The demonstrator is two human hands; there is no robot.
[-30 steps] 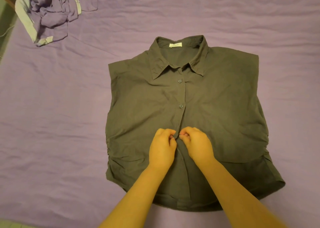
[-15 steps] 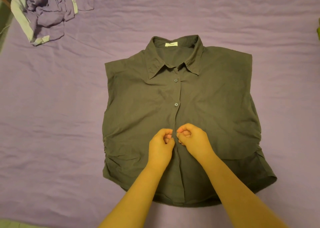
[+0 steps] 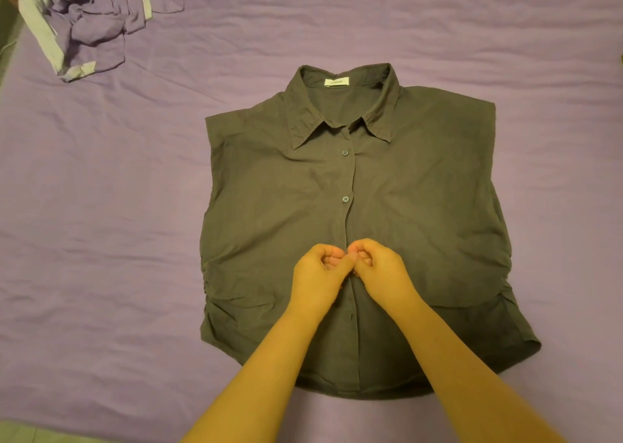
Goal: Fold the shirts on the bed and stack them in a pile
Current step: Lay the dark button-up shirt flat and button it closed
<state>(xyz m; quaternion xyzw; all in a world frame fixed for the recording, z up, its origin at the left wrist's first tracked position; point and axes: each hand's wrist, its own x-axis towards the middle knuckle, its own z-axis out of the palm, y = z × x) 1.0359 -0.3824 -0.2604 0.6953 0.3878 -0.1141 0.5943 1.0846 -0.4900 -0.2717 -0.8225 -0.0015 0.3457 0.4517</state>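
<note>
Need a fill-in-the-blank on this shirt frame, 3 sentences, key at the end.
1. Both hands, left hand and right hand, pinch the button placket of the dark olive collared sleeveless shirt at its ____.
2. Above the hands, ____ fastened buttons show on the placket.
3. The crumpled purple and pale green garment lies at the ____ corner of the purple bedsheet.

Missing words: middle; two; top left
</note>
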